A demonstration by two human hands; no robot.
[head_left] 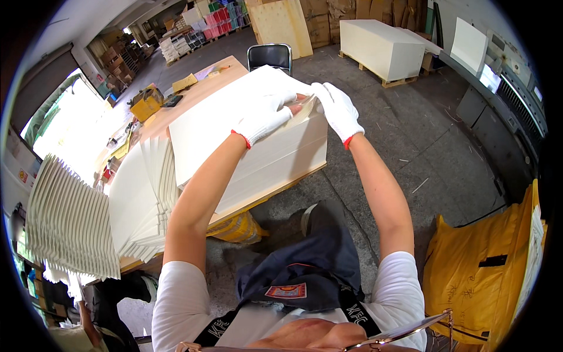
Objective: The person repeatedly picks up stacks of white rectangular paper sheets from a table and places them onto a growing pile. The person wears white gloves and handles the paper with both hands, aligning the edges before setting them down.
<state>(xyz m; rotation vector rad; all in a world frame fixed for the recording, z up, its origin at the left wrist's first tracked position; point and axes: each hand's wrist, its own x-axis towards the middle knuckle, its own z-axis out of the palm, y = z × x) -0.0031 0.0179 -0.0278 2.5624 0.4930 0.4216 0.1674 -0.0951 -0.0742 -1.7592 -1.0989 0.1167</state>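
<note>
The fingertips of both gloved hands are tucked out of sight among the lifted top sheets, so how many sheets they pinch is hard to tell. The left hand (265,116) and right hand (337,110), arms stretched forward, close on the far corner of the tall white paper stack (258,146), which sits at the wooden table's (199,94) near edge, just beside fanned sheets (138,202)

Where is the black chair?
In the head view, the black chair with a metal frame stands on the grey floor at the far end of the wooden table, just beyond the tall white paper stack.
</note>
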